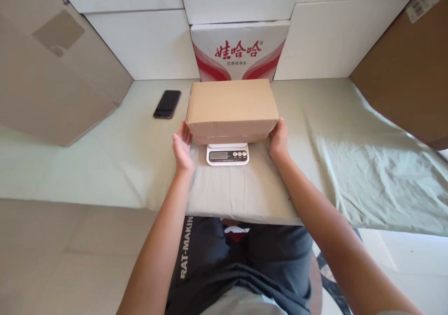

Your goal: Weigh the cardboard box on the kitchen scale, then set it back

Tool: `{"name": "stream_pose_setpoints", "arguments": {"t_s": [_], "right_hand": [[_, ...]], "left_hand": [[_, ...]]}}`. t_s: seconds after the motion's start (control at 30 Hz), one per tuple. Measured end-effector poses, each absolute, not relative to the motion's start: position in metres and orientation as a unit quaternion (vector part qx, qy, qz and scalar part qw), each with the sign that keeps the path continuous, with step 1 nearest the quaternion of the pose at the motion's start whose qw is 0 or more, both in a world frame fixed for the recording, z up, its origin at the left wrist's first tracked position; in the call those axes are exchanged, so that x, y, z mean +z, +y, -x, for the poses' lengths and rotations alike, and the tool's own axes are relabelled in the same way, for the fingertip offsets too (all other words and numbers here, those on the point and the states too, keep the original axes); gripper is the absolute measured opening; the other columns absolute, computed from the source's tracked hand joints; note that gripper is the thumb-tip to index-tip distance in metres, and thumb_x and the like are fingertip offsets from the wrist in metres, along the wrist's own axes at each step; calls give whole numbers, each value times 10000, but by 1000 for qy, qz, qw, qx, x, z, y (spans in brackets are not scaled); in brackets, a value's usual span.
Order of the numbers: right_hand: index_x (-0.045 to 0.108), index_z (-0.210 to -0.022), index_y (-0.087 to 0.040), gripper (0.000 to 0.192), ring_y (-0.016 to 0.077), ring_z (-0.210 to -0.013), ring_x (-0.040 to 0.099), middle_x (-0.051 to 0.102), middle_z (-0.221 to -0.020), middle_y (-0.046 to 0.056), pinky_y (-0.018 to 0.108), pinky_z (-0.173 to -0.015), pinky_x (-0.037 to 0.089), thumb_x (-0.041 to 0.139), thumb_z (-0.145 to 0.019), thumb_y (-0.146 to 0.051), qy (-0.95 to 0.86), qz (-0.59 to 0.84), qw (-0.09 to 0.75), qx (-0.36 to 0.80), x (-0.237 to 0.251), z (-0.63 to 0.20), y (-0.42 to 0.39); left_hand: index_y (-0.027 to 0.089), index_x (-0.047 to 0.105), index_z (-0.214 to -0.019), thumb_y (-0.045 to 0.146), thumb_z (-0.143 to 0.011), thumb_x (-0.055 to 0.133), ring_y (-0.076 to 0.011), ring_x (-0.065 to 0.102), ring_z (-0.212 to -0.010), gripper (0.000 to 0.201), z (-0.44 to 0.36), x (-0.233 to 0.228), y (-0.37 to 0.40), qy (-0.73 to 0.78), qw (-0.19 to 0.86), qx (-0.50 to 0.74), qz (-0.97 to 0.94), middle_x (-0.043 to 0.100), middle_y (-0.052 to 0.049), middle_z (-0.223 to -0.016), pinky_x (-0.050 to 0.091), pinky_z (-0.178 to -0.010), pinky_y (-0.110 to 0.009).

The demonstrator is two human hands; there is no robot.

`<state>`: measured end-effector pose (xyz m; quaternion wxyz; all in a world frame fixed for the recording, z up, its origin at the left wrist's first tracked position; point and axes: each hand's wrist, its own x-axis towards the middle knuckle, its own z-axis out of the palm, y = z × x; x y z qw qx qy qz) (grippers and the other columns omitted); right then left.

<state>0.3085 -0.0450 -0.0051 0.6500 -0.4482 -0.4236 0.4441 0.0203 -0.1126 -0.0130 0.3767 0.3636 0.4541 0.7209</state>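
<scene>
A closed brown cardboard box [233, 101] is in the middle of the table, over a white digital kitchen scale [227, 158]. Only the scale's front edge shows, with its small display and round buttons; the box hides the platform, so I cannot tell whether the box's full weight rests on it. My left hand [182, 148] grips the box at its near left corner, fingers against the side. At the near right corner my right hand [279, 138] holds it the same way. The fingertips of both hands are partly hidden behind the box.
A dark phone [167, 104] lies left of the box. Behind stands a white and red printed carton [240, 49] against white panels. Large cardboard boxes flank the table at left [59, 72] and right [409, 67]. A pale green cloth [115, 165] covers the table.
</scene>
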Motion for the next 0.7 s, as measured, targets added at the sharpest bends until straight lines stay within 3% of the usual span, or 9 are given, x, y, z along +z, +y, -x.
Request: {"name": "stream_pose_setpoints", "arguments": {"t_s": [0.5, 0.7], "right_hand": [[686, -1009, -259, 476, 250, -1118, 770, 821, -1127, 67, 457, -992, 623, 437, -994, -664, -416, 454, 652, 443, -8, -309, -40], [687, -992, -263, 445, 238, -1086, 757, 812, -1046, 52, 428, -948, 623, 415, -1003, -615, -422, 468, 641, 439, -2, -308, -42]], "left_hand": [[270, 736, -1376, 965, -832, 470, -348, 481, -1593, 922, -21, -11, -112, 451, 367, 714, -391, 610, -118, -1627, 417, -1302, -480], [278, 737, -1383, 982, -815, 464, -350, 487, -1589, 945, -19, -11, -111, 463, 363, 713, -382, 608, -119, -1629, 410, -1303, -489]]}}
